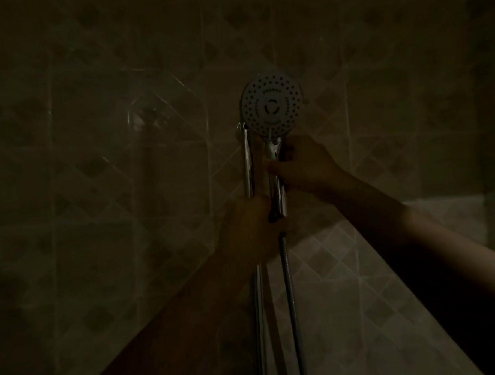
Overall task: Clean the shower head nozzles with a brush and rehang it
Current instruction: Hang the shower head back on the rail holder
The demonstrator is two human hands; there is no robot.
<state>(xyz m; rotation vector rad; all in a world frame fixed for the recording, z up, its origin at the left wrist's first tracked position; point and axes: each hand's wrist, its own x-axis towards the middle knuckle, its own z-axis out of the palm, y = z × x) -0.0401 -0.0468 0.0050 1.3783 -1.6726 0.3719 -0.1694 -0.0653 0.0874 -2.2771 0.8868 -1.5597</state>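
Observation:
The room is very dark. A round shower head (272, 104) with a dotted nozzle face points toward me, upright against the tiled wall. Its chrome handle (277, 183) runs down beside a vertical chrome rail (248, 164). My right hand (302, 165) grips the upper handle just below the head. Lower down, my left hand (249, 227) is wrapped around the bottom of the handle at the rail, where the holder would sit; the holder itself is hidden. A metal hose (291, 307) hangs from the handle's base. No brush is visible.
Patterned wall tiles (126, 164) fill the view behind the rail. A lighter tiled strip (358, 281) runs diagonally at the lower right. The rail continues downward past the frame's bottom edge.

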